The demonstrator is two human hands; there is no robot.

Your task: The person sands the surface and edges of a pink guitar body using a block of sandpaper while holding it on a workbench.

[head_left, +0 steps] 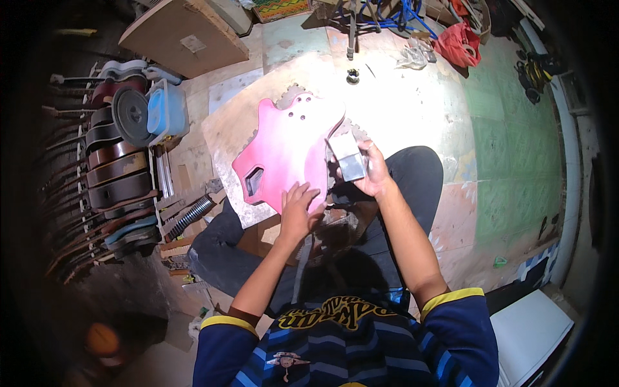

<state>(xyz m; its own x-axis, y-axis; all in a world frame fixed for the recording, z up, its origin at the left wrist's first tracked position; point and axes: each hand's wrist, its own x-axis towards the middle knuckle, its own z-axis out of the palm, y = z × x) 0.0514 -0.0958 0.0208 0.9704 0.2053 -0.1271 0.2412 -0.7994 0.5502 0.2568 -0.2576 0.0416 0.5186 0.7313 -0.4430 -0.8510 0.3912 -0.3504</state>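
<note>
A pink guitar body, with 4 dark holes near its far end and an angular cutout at its left side, is being supported over a pale board in front of the seated person, and its near end is being touched by the left hand, the fingers being laid loosely apart, unclenched. A grey-and-white rectangular block is being grasped by the thumb and fingers of the right hand close by the body's right edge; whether contact is being made cannot be told. Farther left, guitars are being held in a row.
</note>
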